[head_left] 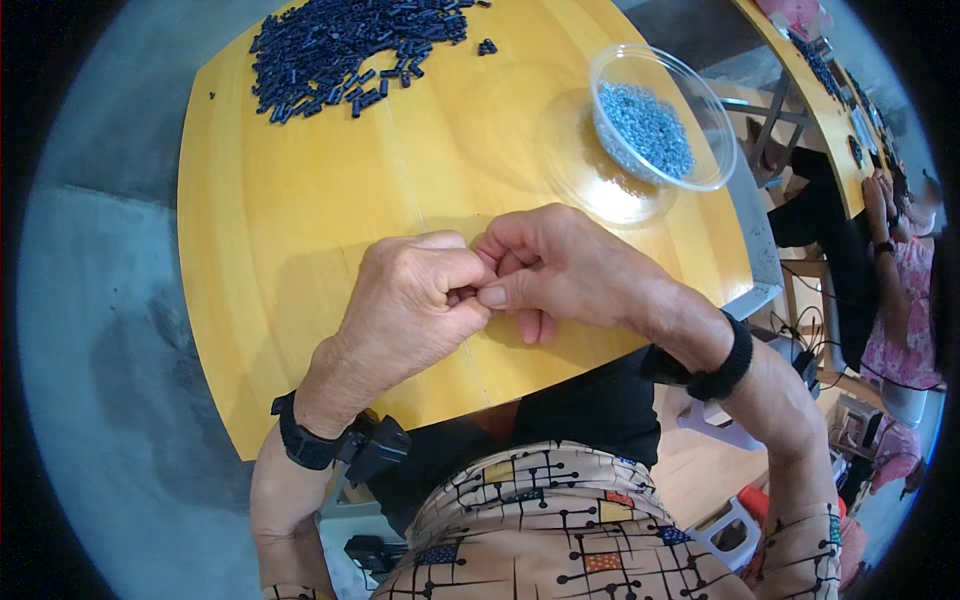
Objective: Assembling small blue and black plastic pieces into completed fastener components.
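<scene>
My left hand (415,290) and my right hand (550,265) meet above the near middle of a yellow wooden table (300,200). Both are closed, with the thumbs and forefingers pinched together at one spot. Whatever lies between the fingertips is hidden or too small to make out. Beyond the hands, at the far left, spreads a pile of short black tube-like pieces (330,50). A clear round plastic bowl (722,150) at the far right holds many small shiny bluish-silver pieces (645,130).
A few black pieces (487,47) lie apart from the pile. On the right, another person in pink clothing (905,310) sits at a second table (805,75) strewn with dark parts. Cables (805,335) and a white plastic stool (730,535) stand below, right of my legs.
</scene>
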### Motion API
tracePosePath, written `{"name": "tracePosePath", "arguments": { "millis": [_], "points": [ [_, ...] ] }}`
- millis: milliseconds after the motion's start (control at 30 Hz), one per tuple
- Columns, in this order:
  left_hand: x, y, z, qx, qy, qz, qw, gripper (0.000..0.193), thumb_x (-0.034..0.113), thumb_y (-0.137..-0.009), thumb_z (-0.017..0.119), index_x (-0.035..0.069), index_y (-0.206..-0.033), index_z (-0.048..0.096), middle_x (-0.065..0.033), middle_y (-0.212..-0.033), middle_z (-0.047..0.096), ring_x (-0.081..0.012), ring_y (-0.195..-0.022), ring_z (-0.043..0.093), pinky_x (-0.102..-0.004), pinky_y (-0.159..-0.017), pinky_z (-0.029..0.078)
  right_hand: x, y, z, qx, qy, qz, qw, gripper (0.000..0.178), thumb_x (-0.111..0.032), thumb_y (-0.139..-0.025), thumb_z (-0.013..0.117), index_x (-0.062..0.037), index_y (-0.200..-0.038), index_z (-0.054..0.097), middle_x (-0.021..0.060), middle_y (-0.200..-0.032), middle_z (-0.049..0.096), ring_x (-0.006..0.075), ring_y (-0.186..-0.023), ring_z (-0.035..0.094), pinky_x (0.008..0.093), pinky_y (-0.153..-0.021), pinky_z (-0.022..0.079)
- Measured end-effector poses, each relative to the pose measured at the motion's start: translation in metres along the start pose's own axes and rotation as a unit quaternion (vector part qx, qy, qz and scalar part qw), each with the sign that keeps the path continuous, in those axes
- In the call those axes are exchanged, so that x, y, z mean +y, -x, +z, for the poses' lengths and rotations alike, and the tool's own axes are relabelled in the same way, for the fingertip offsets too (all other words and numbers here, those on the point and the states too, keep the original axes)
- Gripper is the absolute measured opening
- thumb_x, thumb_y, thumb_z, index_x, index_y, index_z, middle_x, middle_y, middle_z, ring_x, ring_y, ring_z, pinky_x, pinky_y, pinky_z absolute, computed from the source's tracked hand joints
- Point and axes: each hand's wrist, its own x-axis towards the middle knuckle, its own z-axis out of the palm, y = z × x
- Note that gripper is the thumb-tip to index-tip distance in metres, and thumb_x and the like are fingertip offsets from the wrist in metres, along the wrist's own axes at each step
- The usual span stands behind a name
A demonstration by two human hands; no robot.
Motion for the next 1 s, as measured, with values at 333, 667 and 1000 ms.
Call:
{"name": "tracePosePath", "arguments": {
  "millis": [333,667,1000],
  "points": [
    [-0.011,-0.002,0.002,0.002,0.045,0.014,0.999,0.013,0.005,-0.066,0.075,0.002,-0.066,0.062,-0.0075,-0.058,0.054,-0.0182,-0.048,0.052,-0.0302,-0.045,0.04,-0.015,-0.006,-0.003,-0.018,0.028,0.044,0.998,0.024,-0.005,-0.078,0.067,0.0017,-0.097,0.055,0.0075,-0.066,0.062,0.0121,-0.056,0.063,0.0245,-0.051,0.048],
    [-0.018,-0.006,0.003,-0.024,0.027,0.021,0.999,0.02,0.015,-0.068,0.075,0.005,-0.063,0.058,-0.0067,-0.059,0.053,-0.0225,-0.053,0.056,-0.0337,-0.048,0.043,-0.016,-0.007,-0.006,-0.026,0.076,0.034,0.996,0.028,-0.005,-0.079,0.069,-0.0004,-0.101,0.053,0.004,-0.063,0.057,0.01,-0.053,0.059,0.0247,-0.05,0.045],
    [-0.021,0.001,-0.001,-0.023,0.095,0.017,0.995,0.013,0.003,-0.065,0.076,0.004,-0.071,0.064,-0.0052,-0.062,0.056,-0.0157,-0.055,0.057,-0.0277,-0.049,0.043,-0.011,-0.004,-0.004,-0.028,0.018,0.018,0.999,0.028,-0.008,-0.079,0.07,-0.0009,-0.097,0.05,0.0045,-0.061,0.058,0.011,-0.053,0.06,0.0247,-0.049,0.045]
  ]
}}
